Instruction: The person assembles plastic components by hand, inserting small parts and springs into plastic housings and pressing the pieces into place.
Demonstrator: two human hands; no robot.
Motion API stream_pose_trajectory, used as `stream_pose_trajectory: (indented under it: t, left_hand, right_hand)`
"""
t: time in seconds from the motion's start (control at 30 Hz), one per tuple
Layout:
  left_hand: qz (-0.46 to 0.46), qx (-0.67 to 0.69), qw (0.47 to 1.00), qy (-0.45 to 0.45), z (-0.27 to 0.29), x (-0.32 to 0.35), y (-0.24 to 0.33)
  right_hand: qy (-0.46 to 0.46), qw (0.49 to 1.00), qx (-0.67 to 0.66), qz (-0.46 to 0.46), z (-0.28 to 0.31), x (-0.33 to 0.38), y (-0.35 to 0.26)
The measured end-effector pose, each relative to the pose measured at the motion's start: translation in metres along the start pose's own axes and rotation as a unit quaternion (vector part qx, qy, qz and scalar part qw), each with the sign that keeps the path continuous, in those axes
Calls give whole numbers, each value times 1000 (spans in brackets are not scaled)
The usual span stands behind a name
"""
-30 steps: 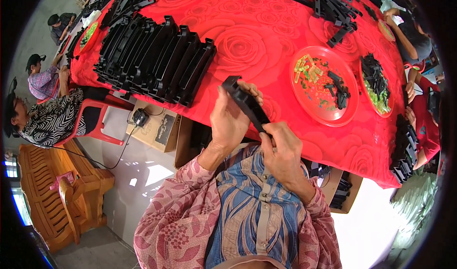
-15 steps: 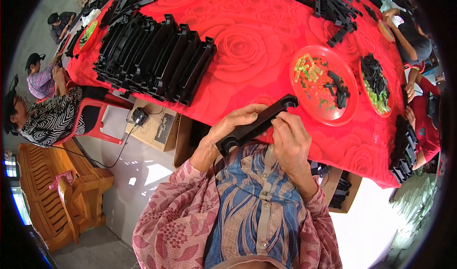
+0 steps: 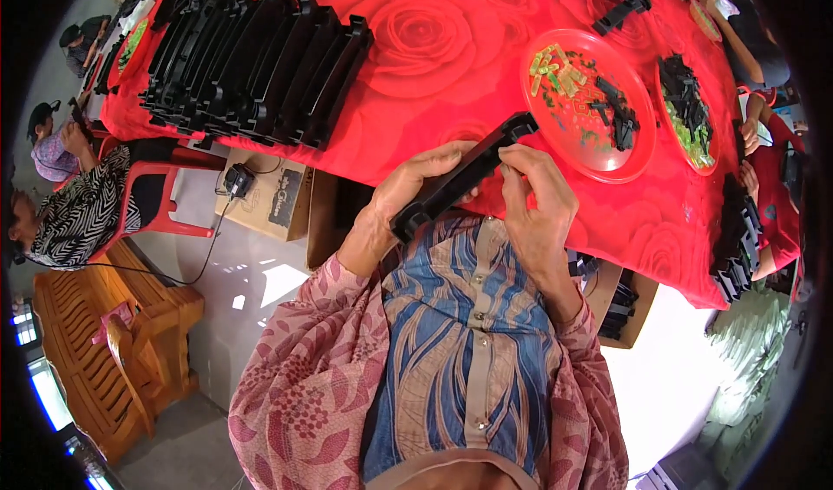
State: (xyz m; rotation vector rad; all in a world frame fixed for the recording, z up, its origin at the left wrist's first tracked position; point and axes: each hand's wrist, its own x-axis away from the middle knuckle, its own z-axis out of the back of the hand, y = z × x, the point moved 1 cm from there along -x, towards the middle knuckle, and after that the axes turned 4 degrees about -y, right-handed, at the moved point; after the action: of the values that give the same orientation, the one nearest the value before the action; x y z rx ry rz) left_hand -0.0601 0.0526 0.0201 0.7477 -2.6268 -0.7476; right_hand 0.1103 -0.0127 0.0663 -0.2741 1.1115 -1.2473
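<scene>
Held up over the near edge of the red table: one long black plastic strip, slanted, both hands closed on it. Left hand wrapped round the lower end, right hand pinching the upper part, fingertips pressed to its edge. Looks like mid-job: a full row of black strips stacked on edge at the far left, likely done. Plenty left, by the look of it: small green and black bits waiting in the red plate.

Matt black plastic bar, glossy red plastic plate, smooth rose-printed red tablecloth.
</scene>
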Motion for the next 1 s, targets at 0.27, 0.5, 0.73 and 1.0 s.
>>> stream_pose_trajectory:
  t: [0.27,0.5,0.73,1.0]
  left_hand:
    - [-11,-68,995,78,-10,0,-8]
    - [-65,-191,977,76,-6,-8,-21]
    - [-72,-200,975,69,-10,-4,-19]
    - [-58,-137,987,56,-9,-7,-22]
  right_hand:
    - [-25,999,11,-40,-5,7,-3]
    - [-48,995,25,-84,-7,9,-2]
    - [-30,991,-31,-130,-3,4,-2]
    - [-23,985,-66,-155,-5,8,4]
